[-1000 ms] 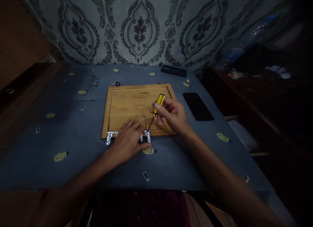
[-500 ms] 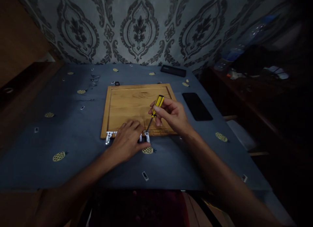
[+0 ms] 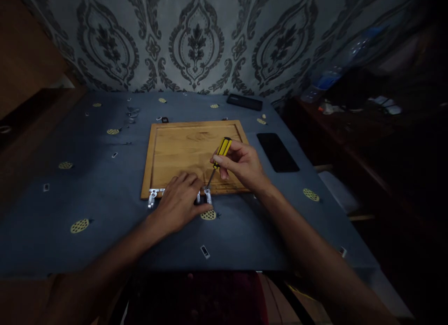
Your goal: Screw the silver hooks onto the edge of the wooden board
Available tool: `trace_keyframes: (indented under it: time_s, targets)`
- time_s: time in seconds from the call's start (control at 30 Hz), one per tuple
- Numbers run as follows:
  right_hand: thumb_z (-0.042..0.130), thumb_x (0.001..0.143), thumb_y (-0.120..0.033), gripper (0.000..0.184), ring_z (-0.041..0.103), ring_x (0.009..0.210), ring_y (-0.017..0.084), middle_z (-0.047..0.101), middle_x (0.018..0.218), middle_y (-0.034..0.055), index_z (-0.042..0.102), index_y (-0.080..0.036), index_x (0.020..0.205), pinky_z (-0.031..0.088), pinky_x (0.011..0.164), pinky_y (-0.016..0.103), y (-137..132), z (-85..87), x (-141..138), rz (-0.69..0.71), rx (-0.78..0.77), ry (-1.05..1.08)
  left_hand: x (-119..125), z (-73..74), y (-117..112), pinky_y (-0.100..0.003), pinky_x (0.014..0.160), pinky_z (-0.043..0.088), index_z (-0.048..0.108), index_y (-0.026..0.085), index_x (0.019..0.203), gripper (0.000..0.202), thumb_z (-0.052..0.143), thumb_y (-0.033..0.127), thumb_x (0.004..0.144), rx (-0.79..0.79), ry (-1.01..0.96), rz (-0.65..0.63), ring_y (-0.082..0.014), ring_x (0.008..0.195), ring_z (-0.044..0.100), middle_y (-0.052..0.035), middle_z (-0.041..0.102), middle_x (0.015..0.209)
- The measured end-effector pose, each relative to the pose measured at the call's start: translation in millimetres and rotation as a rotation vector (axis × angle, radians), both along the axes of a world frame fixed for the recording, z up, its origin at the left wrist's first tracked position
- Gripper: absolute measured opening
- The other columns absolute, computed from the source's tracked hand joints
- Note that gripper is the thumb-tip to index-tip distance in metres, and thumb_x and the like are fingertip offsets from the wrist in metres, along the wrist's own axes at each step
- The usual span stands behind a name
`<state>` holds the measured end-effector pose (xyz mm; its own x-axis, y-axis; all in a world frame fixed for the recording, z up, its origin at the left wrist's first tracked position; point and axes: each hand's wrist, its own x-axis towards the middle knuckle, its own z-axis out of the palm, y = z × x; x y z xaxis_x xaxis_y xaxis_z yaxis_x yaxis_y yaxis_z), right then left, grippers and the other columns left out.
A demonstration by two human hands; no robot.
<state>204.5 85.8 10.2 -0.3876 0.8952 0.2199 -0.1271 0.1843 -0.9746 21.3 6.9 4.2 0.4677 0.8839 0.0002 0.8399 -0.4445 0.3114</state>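
Observation:
A framed wooden panel [image 3: 185, 150] lies flat on the blue patterned tablecloth, with metal brackets along its near edge. My right hand [image 3: 241, 166] grips a yellow-and-black screwdriver [image 3: 223, 148]. The screwdriver tilts down to the left, its tip at a metal bracket [image 3: 207, 194] on the panel's edge. Beside it, my left hand [image 3: 182, 197] rests over the near edge, fingers laid on the wood and thumb stretched towards the bracket. Another metal bracket [image 3: 151, 198] shows left of that hand. What lies under the left palm is hidden.
A black phone [image 3: 277, 152] lies right of the panel, and a dark oblong case [image 3: 244, 102] behind it. Small metal pieces [image 3: 132, 113] sit at the back left. On a dark side table at the right stands a plastic bottle [image 3: 325, 78]. A patterned wall borders the back.
The whole view has shifted slightly, so things appear a little further left. The screwdriver handle has turned a bit in my right hand. My left hand stays on the panel's edge.

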Motion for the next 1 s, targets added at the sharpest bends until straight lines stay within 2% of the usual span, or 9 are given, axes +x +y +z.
trace_keyframes:
  time_s: [0.37,0.6,0.8,1.0]
  targets:
    - [0.088,0.070,-0.046,0.039,0.051,0.036,0.004,0.063,0.067,-0.0049,0.062,-0.018,0.076,0.040,0.033,0.019,-2,-1.3,-3,-0.045,0.020,0.007,-1,-3.4,0,-0.040,0.089,0.047,0.062,0.018,0.102,0.036,0.073,0.049,0.088,0.015,-0.010,0.001,-0.0275,0.106,0.057,-0.0059,0.065,0.110]
    - [0.081,0.077,-0.054,0.039,0.052,0.040,0.005,0.069,0.074,-0.0013,0.063,-0.020,0.081,0.043,0.037,0.020,-1,2.3,1,-0.229,0.064,0.050,-2,-5.0,0,-0.041,0.089,0.047,0.061,0.017,0.106,0.038,0.072,0.049,0.089,0.027,-0.017,-0.015,-0.0279,0.107,0.057,-0.0063,0.066,0.111]
    - [0.078,0.079,-0.055,0.047,0.056,0.042,0.006,0.071,0.078,0.0006,0.068,-0.015,0.102,0.043,0.040,0.021,4,0.6,7,-0.120,-0.068,0.021,-2,-4.2,-1,-0.041,0.090,0.046,0.061,0.017,0.108,0.037,0.073,0.047,0.088,0.012,-0.030,-0.007,-0.0280,0.107,0.057,-0.0065,0.065,0.112]
    - [0.080,0.077,-0.056,0.044,0.054,0.038,0.005,0.068,0.075,-0.0001,0.066,-0.015,0.088,0.038,0.037,0.021,4,-0.2,5,-0.097,-0.049,0.024,-2,-2.0,0,-0.041,0.091,0.045,0.062,0.017,0.107,0.037,0.074,0.046,0.088,-0.001,-0.043,-0.010,-0.0281,0.109,0.056,-0.0065,0.065,0.112]
